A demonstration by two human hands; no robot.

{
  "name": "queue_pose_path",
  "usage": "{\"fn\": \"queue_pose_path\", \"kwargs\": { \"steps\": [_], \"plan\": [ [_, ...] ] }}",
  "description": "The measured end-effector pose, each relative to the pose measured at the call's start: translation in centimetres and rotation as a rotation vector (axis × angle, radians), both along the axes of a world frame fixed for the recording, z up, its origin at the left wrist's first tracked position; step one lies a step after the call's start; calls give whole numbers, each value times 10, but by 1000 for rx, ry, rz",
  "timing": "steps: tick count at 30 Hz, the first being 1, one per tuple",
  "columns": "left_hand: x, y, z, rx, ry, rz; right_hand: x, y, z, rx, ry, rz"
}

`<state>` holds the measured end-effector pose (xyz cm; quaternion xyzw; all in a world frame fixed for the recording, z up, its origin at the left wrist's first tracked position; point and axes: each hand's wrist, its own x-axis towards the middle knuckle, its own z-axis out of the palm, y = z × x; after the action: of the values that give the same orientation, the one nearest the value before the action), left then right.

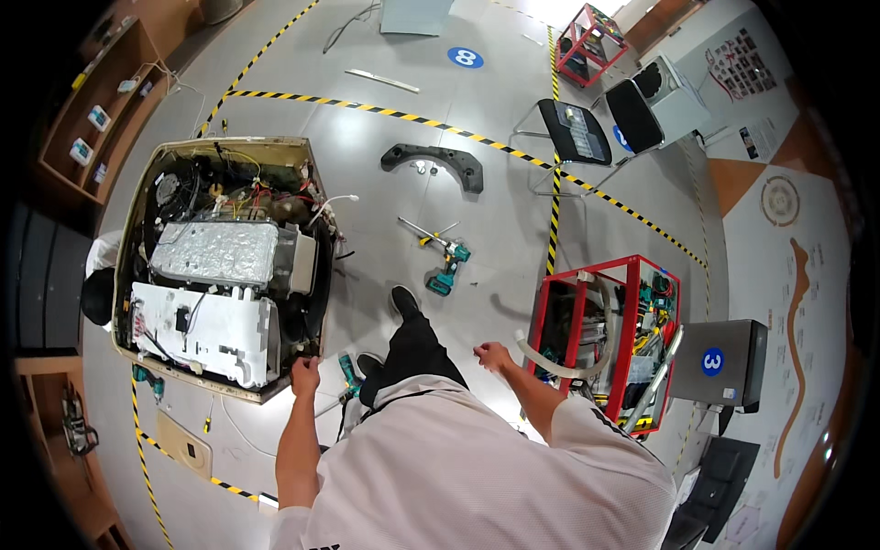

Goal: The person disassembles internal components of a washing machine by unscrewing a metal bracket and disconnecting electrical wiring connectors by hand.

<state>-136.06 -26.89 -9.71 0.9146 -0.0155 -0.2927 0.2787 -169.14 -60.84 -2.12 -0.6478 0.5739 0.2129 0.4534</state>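
An opened appliance (135, 229) fills the left side, with exposed wiring, a foil-covered part (213, 249) and a white panel (202, 335). At its near right corner my left hand (305, 372) has curled, closed fingers; whether they grip the rim is unclear. Off to the right my right hand (491, 356) is raised near the hose (564, 369) on a red cart (632, 284), its fingers curled and what they hold, if anything, too small to make out. Cordless drills lie on the floor, one ahead of me (447, 275) and another by my feet (348, 371).
A dark curved part (458, 170) lies ahead on the grey, tape-marked floor. Chairs (632, 115), one carrying a tray, and a second red cart (596, 50) are at back right. A grey box (742, 353) stands right. Another person (99, 293) is low behind the appliance.
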Motion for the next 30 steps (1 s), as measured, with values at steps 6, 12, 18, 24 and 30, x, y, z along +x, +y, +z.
{"fn": "queue_pose_path", "kwargs": {
  "steps": [6,12,18,24,30],
  "plan": [
    [-7,-13,2,-433,72,74,-6,-2,-7,-6,-13,-21],
    [-4,-32,54,-549,269,284,5,5,2,38,10,-38],
    [-7,-33,84,-704,327,424,13,12,-2,51,-36,-24],
    [-9,-36,102,-764,286,403,21,11,-3,53,-42,8],
    [-18,-22,91,-652,268,316,20,11,-6,36,-14,35]
  ]
}}
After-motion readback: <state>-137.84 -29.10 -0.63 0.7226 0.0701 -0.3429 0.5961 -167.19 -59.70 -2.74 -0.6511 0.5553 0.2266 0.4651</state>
